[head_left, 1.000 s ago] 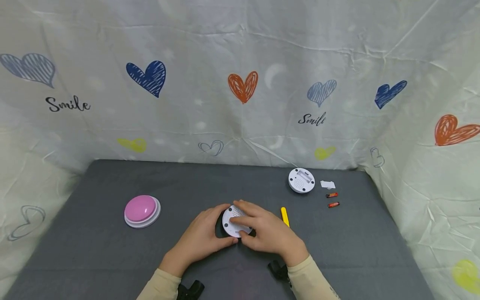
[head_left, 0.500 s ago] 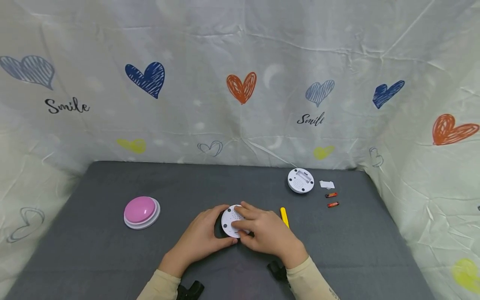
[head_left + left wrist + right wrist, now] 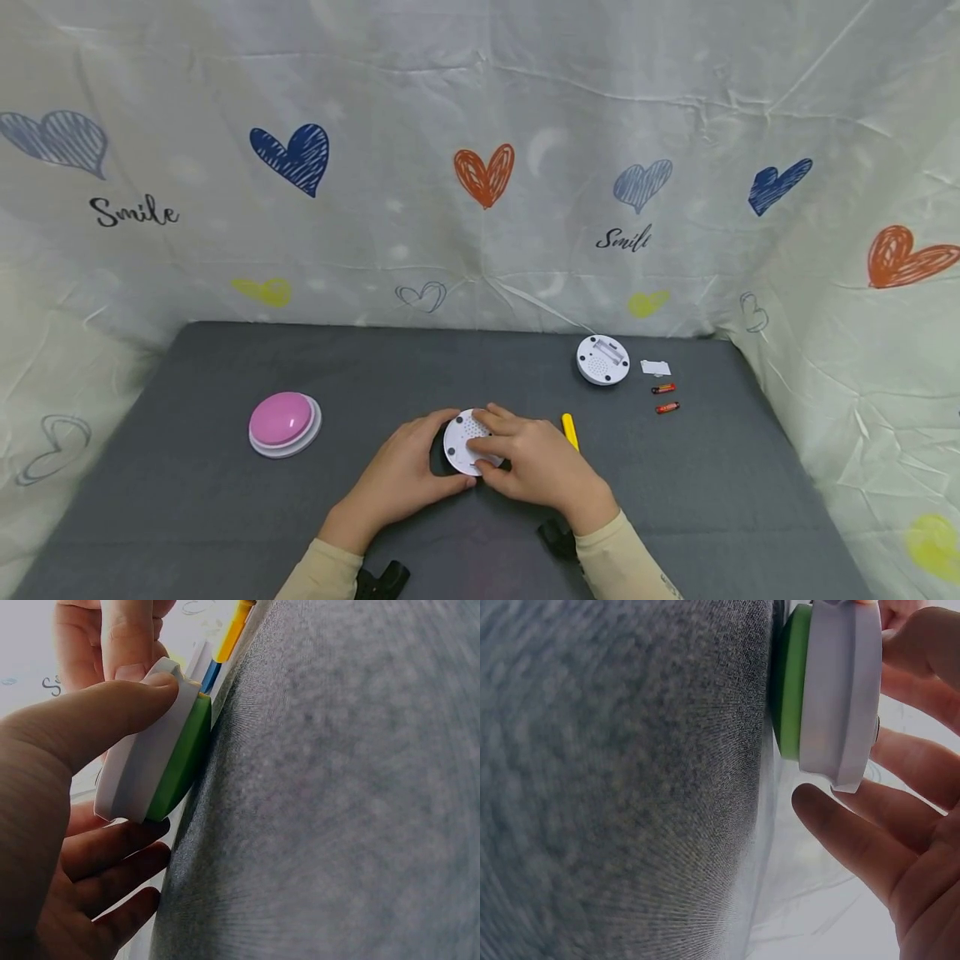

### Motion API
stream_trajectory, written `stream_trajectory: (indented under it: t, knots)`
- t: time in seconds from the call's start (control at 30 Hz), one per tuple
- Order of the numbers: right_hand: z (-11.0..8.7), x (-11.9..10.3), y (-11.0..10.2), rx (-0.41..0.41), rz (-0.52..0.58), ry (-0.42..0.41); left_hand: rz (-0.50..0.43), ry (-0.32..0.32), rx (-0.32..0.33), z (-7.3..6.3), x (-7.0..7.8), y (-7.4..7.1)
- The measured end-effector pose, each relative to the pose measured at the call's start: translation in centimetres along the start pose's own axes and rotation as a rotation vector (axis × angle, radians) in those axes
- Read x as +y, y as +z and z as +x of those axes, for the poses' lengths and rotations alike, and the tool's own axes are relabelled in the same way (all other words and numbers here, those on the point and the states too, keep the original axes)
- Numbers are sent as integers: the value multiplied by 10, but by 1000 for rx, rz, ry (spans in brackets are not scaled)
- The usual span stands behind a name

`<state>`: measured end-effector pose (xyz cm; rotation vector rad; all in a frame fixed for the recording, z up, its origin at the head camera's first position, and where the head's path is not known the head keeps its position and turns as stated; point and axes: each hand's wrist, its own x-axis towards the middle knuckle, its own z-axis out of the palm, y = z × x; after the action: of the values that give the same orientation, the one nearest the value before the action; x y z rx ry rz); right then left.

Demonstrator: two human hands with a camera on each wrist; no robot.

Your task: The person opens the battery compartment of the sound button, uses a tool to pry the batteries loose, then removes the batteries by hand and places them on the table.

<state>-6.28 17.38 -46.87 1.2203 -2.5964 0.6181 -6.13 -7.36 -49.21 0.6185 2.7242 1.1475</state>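
Observation:
My left hand [image 3: 401, 471] grips a round push button [image 3: 460, 450] by its rim, thumb on the near side. The button lies upside down: white base with small holes and dark feet up, green dome [image 3: 180, 761] down against the cloth. My right hand [image 3: 551, 471] reaches over from the right, its index and middle fingertips resting on the base and its thumb near the rim. The right fingers cover the right part of the base. In the right wrist view, the little finger [image 3: 847, 832] extends below the button, apart from it.
A pink button [image 3: 281, 419] stands at left. Back right lie another upturned white button [image 3: 602, 371] with its battery slot uncovered, a white cover [image 3: 656, 368] and two red batteries [image 3: 663, 389]. A yellow-handled tool [image 3: 570, 431] lies beside the right hand. Patterned cloth [image 3: 375, 208] hangs behind.
My right fingers have shifted slightly rightward over the base. The left hand and the button it grips stay in place.

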Motion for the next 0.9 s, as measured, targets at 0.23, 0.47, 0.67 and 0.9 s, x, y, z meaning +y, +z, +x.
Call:
stream_trajectory:
  t: [0.23, 0.47, 0.67, 0.9]
  knots:
    - [0, -1, 0, 10, -23, -7, 13, 5, 8, 1, 0, 1]
    - [0, -1, 1, 8, -28, -25, 22, 19, 25, 1, 0, 2]
    - [1, -3, 1, 21, -32, -31, 24, 42, 37, 1, 1, 2]
    - [1, -6, 1, 10, -44, -22, 27, 45, 37, 0, 1, 2]
